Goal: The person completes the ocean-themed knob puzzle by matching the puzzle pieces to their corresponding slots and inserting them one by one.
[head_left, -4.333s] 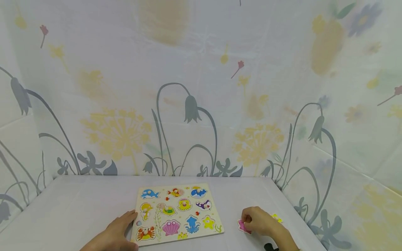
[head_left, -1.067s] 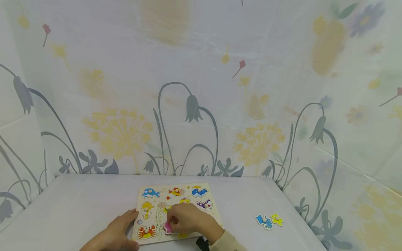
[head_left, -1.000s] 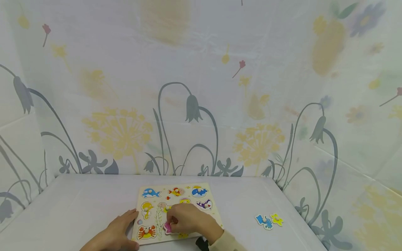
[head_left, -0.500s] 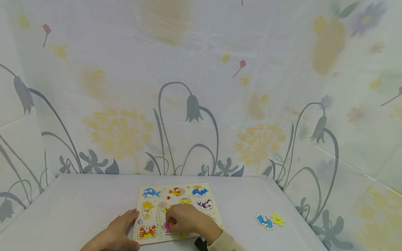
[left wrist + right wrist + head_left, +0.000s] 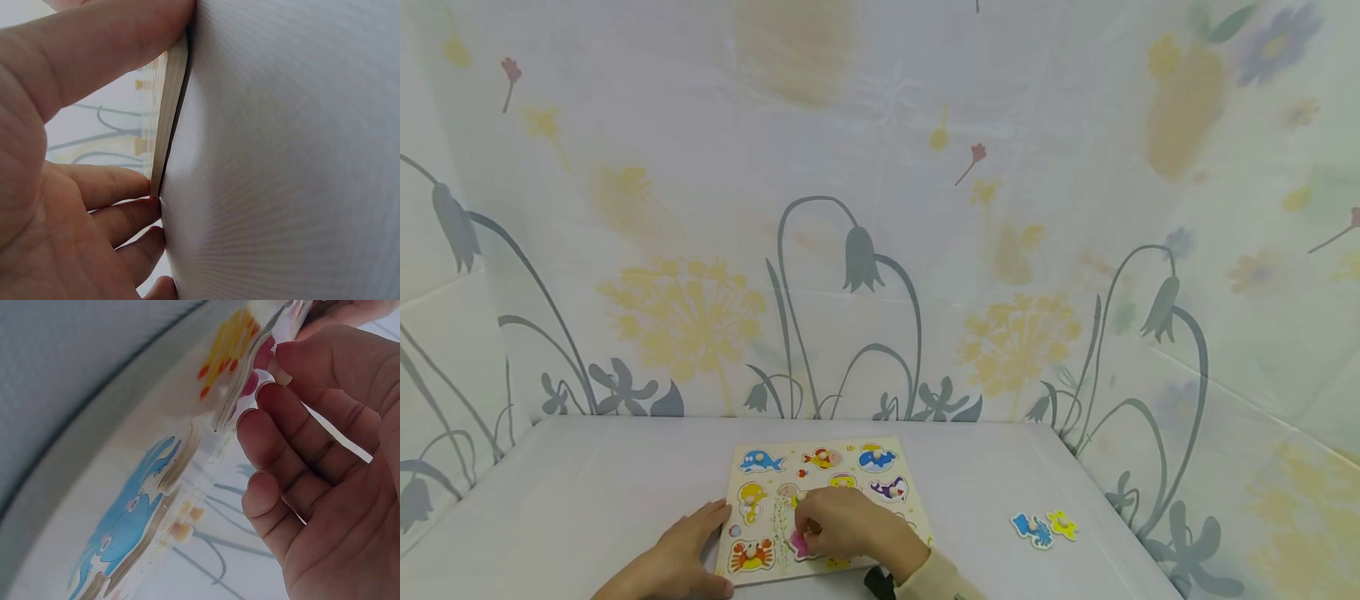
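Observation:
My right hand (image 5: 846, 521) pinches the small wooden knob (image 5: 280, 372) of a pink shell puzzle piece (image 5: 799, 547) between thumb and fingers. The piece is over the shell spot in the lower part of the wooden sea-animal puzzle board (image 5: 793, 475). In the right wrist view, part of the pink piece (image 5: 265, 355) shows at the board's surface; whether it lies fully in its recess I cannot tell. My left hand (image 5: 681, 554) rests on the table, its extended fingers and thumb touching the board's left edge (image 5: 167, 119).
Knobbed pieces, such as a crab (image 5: 751, 555) and a seahorse (image 5: 751, 500), sit in the board. The squid recess (image 5: 128, 528) shows its printed picture. A blue squid piece (image 5: 1032, 530) and a yellow starfish piece (image 5: 1063, 525) lie on the table (image 5: 985, 483) at the right.
Since the earliest frame, my right hand has carried the pink shell piece leftward from the table onto the board. Over the last second it has barely moved. My left hand has stayed in place.

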`<action>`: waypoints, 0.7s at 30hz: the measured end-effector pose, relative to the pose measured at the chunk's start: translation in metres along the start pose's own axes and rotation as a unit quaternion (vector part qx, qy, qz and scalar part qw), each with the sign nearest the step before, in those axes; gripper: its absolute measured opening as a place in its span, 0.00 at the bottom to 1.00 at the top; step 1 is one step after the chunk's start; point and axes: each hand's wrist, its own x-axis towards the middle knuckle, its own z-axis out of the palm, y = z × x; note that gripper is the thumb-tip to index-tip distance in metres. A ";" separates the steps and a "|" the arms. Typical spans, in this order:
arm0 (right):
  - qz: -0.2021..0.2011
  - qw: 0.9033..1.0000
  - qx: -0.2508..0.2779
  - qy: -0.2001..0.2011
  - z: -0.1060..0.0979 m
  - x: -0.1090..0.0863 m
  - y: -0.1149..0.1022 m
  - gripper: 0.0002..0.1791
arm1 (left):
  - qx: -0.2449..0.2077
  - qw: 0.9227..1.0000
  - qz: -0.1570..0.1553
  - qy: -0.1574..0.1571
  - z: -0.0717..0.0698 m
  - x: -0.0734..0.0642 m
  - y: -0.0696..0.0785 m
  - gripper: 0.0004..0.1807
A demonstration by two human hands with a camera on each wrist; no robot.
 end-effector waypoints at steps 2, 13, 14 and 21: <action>0.002 1.000 0.001 -0.002 0.000 0.000 -0.001 0.02 | -0.002 1.000 -0.002 0.000 0.000 0.000 0.000 0.58; 0.001 1.000 0.000 0.003 0.001 -0.001 0.000 0.03 | -0.001 1.000 -0.006 0.002 0.001 -0.001 0.001 0.57; 0.001 1.000 0.001 0.003 0.001 -0.001 0.000 0.03 | -0.001 1.000 -0.007 0.002 0.001 -0.001 0.002 0.57; 0.007 1.000 0.015 0.004 0.001 -0.002 0.001 0.03 | 0.002 1.000 -0.014 -0.003 0.001 0.000 0.002 0.57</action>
